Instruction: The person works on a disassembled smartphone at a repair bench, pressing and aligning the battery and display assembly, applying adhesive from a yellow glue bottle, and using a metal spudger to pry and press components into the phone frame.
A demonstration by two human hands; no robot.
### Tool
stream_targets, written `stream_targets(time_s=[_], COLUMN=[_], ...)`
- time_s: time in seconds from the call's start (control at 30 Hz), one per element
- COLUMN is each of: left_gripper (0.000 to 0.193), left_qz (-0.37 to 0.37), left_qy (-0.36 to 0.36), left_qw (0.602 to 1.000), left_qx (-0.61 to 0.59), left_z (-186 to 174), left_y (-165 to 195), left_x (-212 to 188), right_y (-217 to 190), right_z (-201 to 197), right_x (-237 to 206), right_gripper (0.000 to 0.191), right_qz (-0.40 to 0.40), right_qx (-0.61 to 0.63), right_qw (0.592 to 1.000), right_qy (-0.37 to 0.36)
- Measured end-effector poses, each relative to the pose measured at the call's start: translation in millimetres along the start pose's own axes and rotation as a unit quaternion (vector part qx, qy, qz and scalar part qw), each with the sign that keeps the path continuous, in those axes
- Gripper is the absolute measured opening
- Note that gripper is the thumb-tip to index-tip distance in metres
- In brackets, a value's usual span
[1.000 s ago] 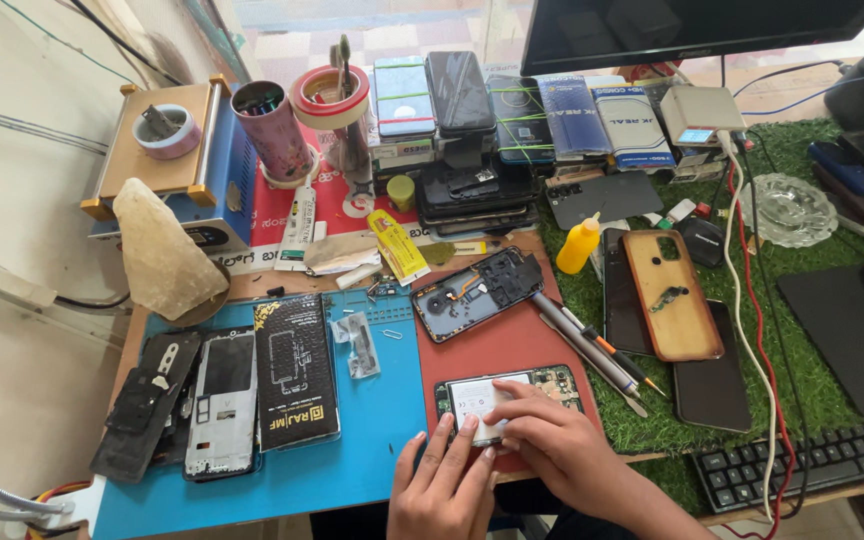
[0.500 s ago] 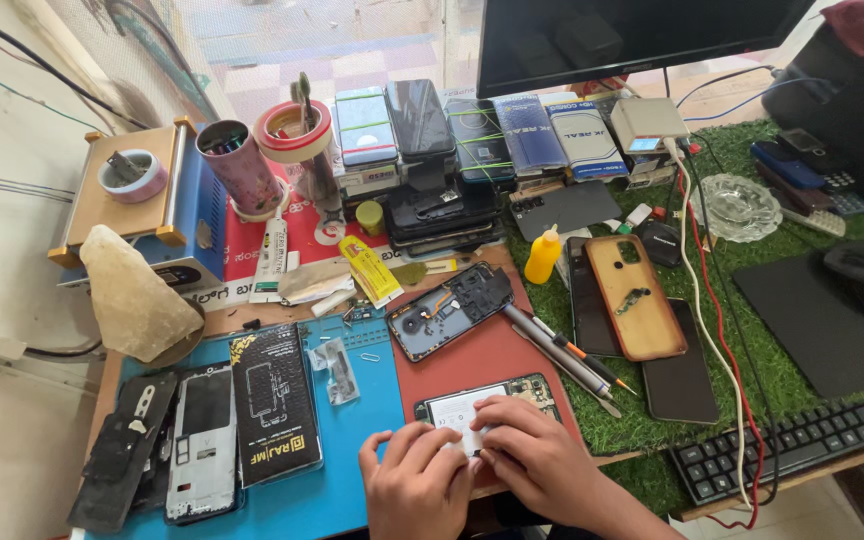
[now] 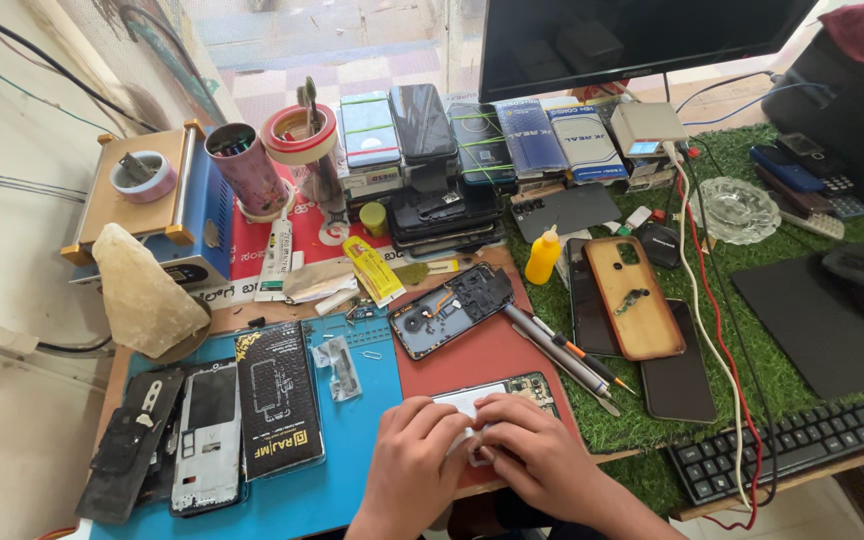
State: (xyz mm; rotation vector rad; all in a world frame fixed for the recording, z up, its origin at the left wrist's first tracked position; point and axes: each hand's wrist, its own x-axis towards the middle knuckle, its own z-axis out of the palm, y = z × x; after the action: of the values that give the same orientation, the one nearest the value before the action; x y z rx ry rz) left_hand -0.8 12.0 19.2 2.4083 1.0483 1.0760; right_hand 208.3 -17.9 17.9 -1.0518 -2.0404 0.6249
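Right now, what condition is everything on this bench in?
Left hand: pressing on the opened phone.
Right hand: pressing on it too.
Opened phone: back off, mostly covered by the hands.
Second phone: back off, insides showing.
Monitor: dark.
Yellow bottle: upright, capped.

both hands come in from the bottom edge, knuckles up, backs toward the camera; the left hand (image 3: 414,465) is curled, its fingers bent downward; the right hand (image 3: 532,450) lies just beside it — fingertips of the two meeting in the middle; the right forearm runs off toward the lower right — bare.
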Motion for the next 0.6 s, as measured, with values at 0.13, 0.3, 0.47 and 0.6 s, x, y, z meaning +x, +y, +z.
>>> stream_targets(time_s=[0.13,0.3,0.47,0.6], left_gripper=[0.026,0.021,0.018,0.021], left_qz=[0.019,0.029,0.035,0.025], left_qy=[-0.02,-0.02,-0.024,-0.022], left_qw=[1.0,0.999,0.999,0.999], left_qx=[-0.013,-0.004,-0.007,-0.006], left_z=[-5.3,-6.0,-7.3,-5.8], left_y=[-3.9,-3.4,-1.3,3.9], left_x=[-1.2,-5.0,-4.5,-4.7], right_y=[0.7,2.4,4.7,5.9], right_z=[2.5,3.8,5.6,6.8], right_x=[-0.1,-0.6,-0.7,-1.8], right_gripper=[0.014,0.013,0.011,0.012], right_qz=[-0.002,-0.003,-0.011,-0.009], right_qx=[-0.012,-0.015,-0.017,-0.019], right_qw=[1.0,1.0,0.999,0.999], right_qy=[0.012,0.017,0.026,0.033])
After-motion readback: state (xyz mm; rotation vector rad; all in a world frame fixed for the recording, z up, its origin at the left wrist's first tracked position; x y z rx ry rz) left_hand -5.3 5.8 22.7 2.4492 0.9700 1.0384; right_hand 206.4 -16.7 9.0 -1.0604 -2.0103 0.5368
